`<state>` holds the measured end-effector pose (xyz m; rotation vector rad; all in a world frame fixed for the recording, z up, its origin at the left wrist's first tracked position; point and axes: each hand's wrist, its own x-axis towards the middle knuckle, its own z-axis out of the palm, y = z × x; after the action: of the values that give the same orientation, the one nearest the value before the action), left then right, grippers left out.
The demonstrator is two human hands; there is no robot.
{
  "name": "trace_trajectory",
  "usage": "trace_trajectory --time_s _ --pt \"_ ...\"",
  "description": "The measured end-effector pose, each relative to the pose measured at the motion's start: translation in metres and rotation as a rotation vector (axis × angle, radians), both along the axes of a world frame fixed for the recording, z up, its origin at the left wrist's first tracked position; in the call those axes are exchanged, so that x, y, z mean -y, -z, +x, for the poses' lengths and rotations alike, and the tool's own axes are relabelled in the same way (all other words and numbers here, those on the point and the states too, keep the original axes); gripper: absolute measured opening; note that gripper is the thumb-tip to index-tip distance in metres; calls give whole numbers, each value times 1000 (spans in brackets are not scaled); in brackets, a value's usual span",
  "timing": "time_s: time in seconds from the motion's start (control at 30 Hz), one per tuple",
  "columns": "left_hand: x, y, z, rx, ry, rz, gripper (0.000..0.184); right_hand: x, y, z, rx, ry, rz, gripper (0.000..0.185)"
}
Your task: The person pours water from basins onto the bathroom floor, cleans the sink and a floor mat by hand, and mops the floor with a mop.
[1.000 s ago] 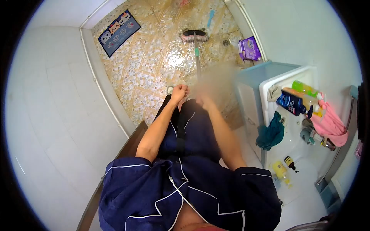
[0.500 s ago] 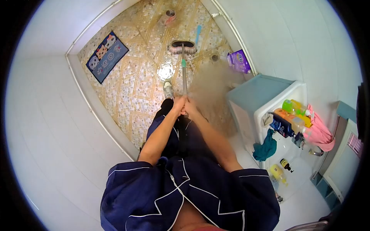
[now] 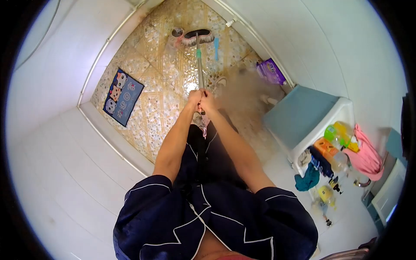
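Both my hands grip the metal handle (image 3: 200, 74) of a long-handled floor brush, close together near its top end. My left hand (image 3: 194, 99) and my right hand (image 3: 208, 102) touch, fingers wrapped around the pole. At the far end, the brush head (image 3: 197, 37), dark on top with pale bristles, rests on the wet patterned floor. A green collar (image 3: 198, 53) sits on the pole below the head. Left of the bristles is a round floor hole (image 3: 177, 32) with something pinkish by it; a light-blue strip (image 3: 216, 48) lies to their right.
A blue mat with cartoon animals (image 3: 123, 96) lies at left. A purple package (image 3: 271, 71) leans by the right wall. The washbasin unit (image 3: 303, 112) at right carries several bottles (image 3: 331, 151), a pink cloth (image 3: 365, 154) and a teal cloth (image 3: 307, 177). A hazy blur covers part of the floor.
My hands have pushed forward, and the brush head has slid away from me and slightly left, up beside the floor hole. My view has shifted, and my feet have changed position.
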<state>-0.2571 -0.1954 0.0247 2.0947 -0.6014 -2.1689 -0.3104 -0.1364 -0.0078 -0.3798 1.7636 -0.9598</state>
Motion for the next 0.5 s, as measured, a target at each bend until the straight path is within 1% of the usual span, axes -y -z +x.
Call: trace_trajectory --time_s 0.07,0.1,0.17,0.2,0.23,0.27,0.3,0.33,0.37,0.4,0.43,0.47,0.5 --pt "33 10 -10 -4 -5 -37 31 30 31 -5 -170 -16 -82 20" --pt "47 13 -15 -10 -32 -77 30 48 10 -13 41 65 -35 19" --pt "73 25 -20 33 7 -106 32 79 -20 -22 85 77 2 18" --pt "88 33 -24 65 40 -145 35 95 -20 -28 119 84 28 17" --pt "101 39 -25 64 29 -143 35 104 0 -25 217 127 -19 17" --pt "114 46 -23 90 93 -166 37 113 23 -24 217 119 -14 17" --pt "128 56 -20 117 158 -191 39 123 54 -24 109 -8 -156 17" --pt "139 82 -9 119 151 -188 39 131 77 -23 4 -134 -297 17" --pt "146 121 8 153 283 -383 40 145 64 -29 377 -89 -159 22" --pt "149 149 19 184 418 -575 40 154 66 -40 383 -88 -146 22" --pt "147 150 23 132 177 -448 38 160 82 -61 428 -366 71 27" --pt "145 172 44 122 140 -361 34 167 100 -82 458 -704 244 32" --pt "141 185 61 228 215 -376 35 166 129 -101 349 -877 287 31"
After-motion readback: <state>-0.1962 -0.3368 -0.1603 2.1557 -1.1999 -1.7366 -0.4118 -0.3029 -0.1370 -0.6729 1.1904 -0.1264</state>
